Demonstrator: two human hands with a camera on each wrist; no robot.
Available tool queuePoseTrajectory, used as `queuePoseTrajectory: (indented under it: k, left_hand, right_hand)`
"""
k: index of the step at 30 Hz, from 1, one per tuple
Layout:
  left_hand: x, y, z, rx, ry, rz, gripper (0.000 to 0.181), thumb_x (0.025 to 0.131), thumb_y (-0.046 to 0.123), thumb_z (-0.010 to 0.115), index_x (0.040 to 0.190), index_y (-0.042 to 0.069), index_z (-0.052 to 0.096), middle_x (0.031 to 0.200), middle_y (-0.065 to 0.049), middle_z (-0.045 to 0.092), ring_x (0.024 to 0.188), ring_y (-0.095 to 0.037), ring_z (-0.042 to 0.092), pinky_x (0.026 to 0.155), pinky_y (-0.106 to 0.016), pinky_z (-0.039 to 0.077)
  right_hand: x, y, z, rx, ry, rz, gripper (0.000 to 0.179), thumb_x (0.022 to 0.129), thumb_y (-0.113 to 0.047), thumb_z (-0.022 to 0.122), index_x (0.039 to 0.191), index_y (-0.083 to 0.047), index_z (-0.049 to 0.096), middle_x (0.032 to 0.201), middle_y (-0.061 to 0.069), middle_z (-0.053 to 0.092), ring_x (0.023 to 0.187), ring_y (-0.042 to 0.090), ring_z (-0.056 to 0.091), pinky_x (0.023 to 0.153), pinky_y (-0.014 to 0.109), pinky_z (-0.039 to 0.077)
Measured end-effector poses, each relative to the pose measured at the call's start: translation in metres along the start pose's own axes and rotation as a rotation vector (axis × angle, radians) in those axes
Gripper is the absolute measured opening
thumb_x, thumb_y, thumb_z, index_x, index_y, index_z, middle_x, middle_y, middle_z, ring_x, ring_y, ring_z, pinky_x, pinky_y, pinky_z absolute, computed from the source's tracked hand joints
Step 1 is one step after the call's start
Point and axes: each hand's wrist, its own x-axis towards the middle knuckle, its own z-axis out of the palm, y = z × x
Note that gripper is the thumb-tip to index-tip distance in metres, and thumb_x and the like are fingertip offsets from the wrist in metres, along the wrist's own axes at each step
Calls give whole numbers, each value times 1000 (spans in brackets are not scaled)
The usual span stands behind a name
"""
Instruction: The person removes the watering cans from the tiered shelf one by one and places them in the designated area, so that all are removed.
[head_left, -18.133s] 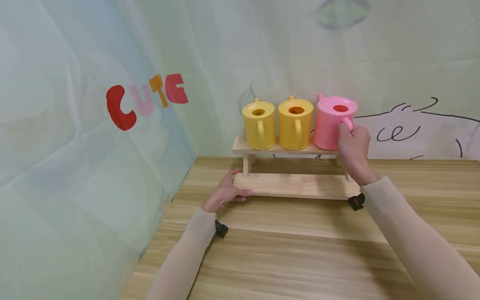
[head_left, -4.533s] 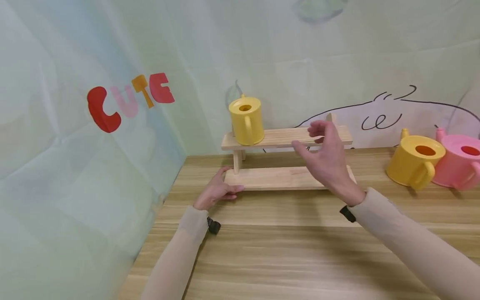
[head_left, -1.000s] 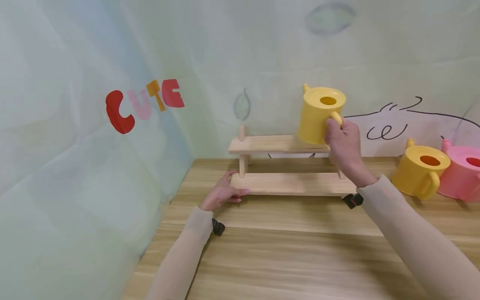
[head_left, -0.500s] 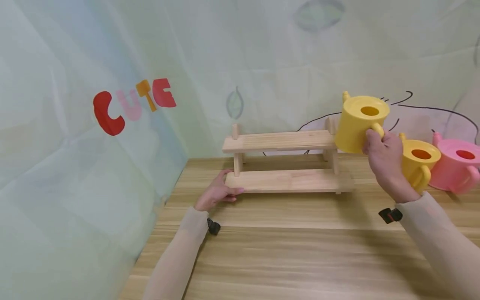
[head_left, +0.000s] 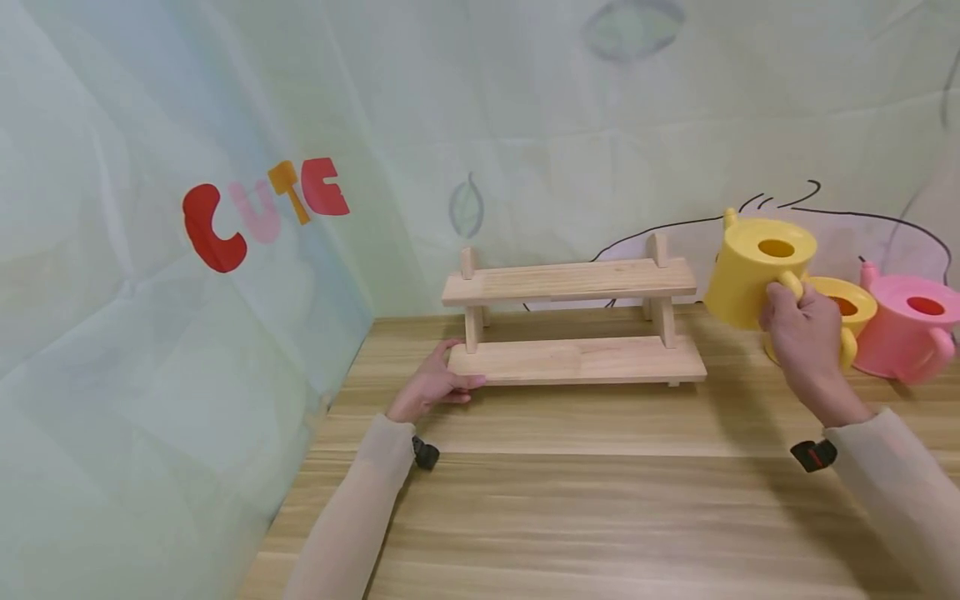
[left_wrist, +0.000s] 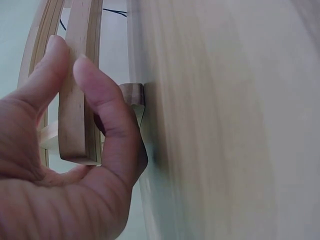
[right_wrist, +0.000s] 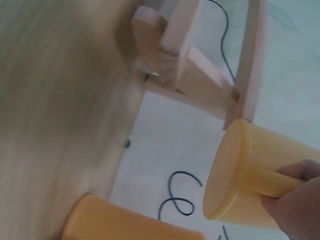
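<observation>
A two-tier wooden shelf [head_left: 577, 362] stands at the back of the table, both boards bare. At its left end my left hand [head_left: 435, 385] grips the lower board; the left wrist view shows thumb and fingers around the board's end [left_wrist: 77, 127]. My right hand [head_left: 806, 342] holds a yellow watering can [head_left: 750, 279] by its handle, raised to the right of the shelf. This can partly hides a second yellow watering can [head_left: 851, 304] on the table behind it. Beside that one stands a pink watering can [head_left: 903, 333]. In the right wrist view the held can [right_wrist: 227, 175] tilts.
Close behind the shelf hangs a pale cloth backdrop [head_left: 525, 150] with line drawings. Another cloth side with the coloured letters CUTE [head_left: 217, 237] borders the table on the left. The wooden table [head_left: 562, 517] stretches out in front of the shelf.
Over the last second my right hand carries the yellow watering can rightward and down from above the shelf. Earlier, the other yellow can and the pink one went from shelf to table. My left hand stays.
</observation>
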Motion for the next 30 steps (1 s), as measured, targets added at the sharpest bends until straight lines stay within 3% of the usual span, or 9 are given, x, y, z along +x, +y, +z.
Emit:
queuePoseTrajectory:
  k: [12,20,30]
  left_hand:
    - [2,-3,-1,4,-8,2,101,98,4,81,174,18,14,83,-3,72,63,-8,68,60,-18,61]
    - [5,-4,-3,-1,-6,3,99,98,2,80,172,19,16,94,-8,68,66,-8,68,60,-19,62]
    - [4,-3,-1,-1,-7,3,99,98,2,80,172,18,16,94,-7,69,67,-9,69,60,-19,62]
  right_hand:
    - [6,41,10,-34,-10,32,46,108,-26,50,64,-18,58,51,-18,49,46,4,39,42,22,33]
    - [12,55,13,-74,-77,70,46,109,-29,46,65,-20,56,53,-18,47,50,5,41,45,23,34]
    - [13,60,12,-66,-121,113,45,109,-30,44,66,-22,53,55,-17,47,51,6,41,43,25,36]
